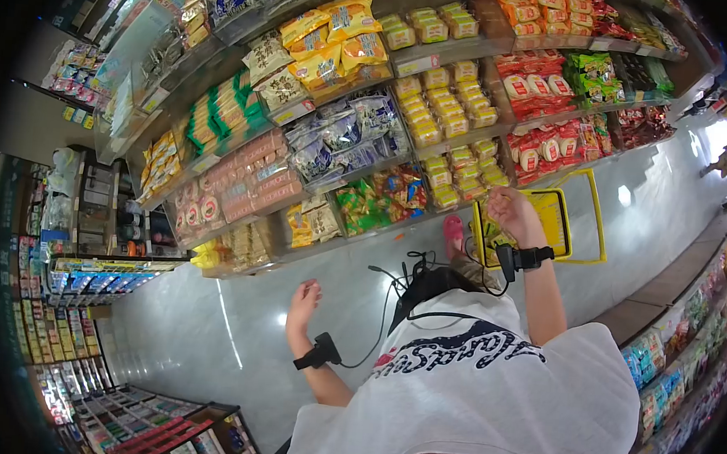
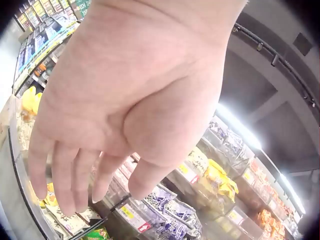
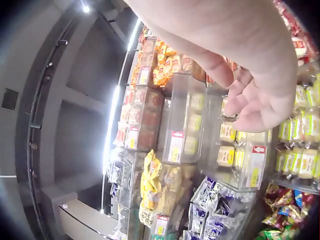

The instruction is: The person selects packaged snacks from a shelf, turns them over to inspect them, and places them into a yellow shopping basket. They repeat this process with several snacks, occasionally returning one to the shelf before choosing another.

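My left hand (image 1: 305,306) hangs over the floor in front of the shelves, with relaxed, nearly straight fingers and nothing in it. Its palm fills much of the left wrist view, above purple-and-white packets (image 2: 172,212). On the right, my other hand (image 1: 516,217) has loosely bent fingers and shows nothing held. In the head view it overlaps a yellow basket (image 1: 564,214) near the shelf front. Small yellow-labelled packs (image 1: 462,171) lie in bins just left of that hand. The right wrist view places its fingertips in front of similar packs (image 3: 227,132).
Tiered clear bins hold yellow bags (image 1: 342,44), red packets (image 1: 542,147) and pink packs (image 1: 253,173). A yellow frame (image 1: 603,235) stands beside the basket. Another stocked shelf (image 1: 666,366) runs along the right side. Grey floor (image 1: 196,325) lies between the displays.
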The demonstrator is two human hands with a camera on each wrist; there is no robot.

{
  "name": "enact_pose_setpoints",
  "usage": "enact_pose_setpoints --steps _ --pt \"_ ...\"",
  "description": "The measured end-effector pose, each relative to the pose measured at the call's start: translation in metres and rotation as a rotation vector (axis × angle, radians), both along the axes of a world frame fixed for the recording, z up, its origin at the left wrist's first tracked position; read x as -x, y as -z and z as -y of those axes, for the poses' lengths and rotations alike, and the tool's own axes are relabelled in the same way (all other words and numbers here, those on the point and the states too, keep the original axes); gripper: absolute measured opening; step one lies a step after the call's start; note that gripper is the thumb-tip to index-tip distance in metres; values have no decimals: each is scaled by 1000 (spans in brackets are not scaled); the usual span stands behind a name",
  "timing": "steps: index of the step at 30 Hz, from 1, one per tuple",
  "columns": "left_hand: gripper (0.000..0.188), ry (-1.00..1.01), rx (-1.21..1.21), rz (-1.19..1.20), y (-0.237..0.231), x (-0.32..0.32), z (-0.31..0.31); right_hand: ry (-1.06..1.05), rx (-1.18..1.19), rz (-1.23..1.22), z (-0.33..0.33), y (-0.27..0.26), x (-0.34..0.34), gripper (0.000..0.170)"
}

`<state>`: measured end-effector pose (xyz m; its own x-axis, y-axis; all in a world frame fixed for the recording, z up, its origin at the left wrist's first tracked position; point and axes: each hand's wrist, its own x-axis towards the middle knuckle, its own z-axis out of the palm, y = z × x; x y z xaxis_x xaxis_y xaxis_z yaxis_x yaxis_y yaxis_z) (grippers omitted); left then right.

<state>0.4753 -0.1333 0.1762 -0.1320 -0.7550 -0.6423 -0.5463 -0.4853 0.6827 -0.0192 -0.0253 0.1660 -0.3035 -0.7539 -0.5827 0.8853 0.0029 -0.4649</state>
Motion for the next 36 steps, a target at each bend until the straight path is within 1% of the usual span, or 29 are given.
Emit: enact_pose_setpoints --steps 3,5,7,8,11,12,15,17,19,21,22,24,26,27,29,30,31,32,33,34,35,36 --pt "42 -33 20 -26 -21 16 13 54 -25 -11 19 -1 26 14" --pt "39 -14 14 -74 -38 39 25 95 -10 -24 35 -2 53 13" --pt "39 34 29 -134 -55 63 46 126 1 -48 51 -13 78 12" --pt "40 58 33 -162 -64 77 56 148 17 -41 62 -19 92 15" --pt "37 142 195 -236 -104 131 95 150 80 -88 98 -46 121 15" --pt "35 196 230 -204 -121 152 108 130 111 -117 112 -56 128 16" --pt "36 302 346 -381 -168 220 136 65 267 -209 151 -104 133 17" --pt "36 322 322 -510 -192 264 153 -36 347 -224 185 -126 138 18" --pt "37 312 264 -631 -201 302 173 -131 425 -247 219 -147 142 19" --pt "39 264 178 -752 -204 338 196 -189 486 -259 250 -155 143 20" --pt "39 239 173 -798 -202 356 208 -219 517 -269 266 -156 144 20" --pt "40 178 160 -891 -190 388 231 -287 483 -305 297 -154 148 21" --pt "36 50 170 -877 -177 424 252 -358 457 -352 324 -144 152 23" --pt "35 -12 174 -870 -169 441 263 -363 446 -367 337 -132 153 21" --pt "30 -37 178 -822 -143 469 287 -368 428 -398 362 -101 153 19" --pt "27 -47 182 -799 -128 481 300 -410 383 -423 373 -89 152 18" --pt "27 -18 230 -728 -110 492 316 -452 337 -447 384 -79 150 17" --pt "26 10 274 -654 -89 499 330 -493 287 -467 390 -75 148 16" --pt "25 37 317 -578 -78 504 337 -472 240 -494 392 -78 142 18" --pt "41 26 396 -479 -78 509 335 -451 192 -522 390 -81 132 21" --pt "47 12 416 -440 -79 512 335 -429 144 -551 391 -85 126 24" --pt "53 -2 436 -402 -74 512 340 -487 136 -532 395 -88 125 30"
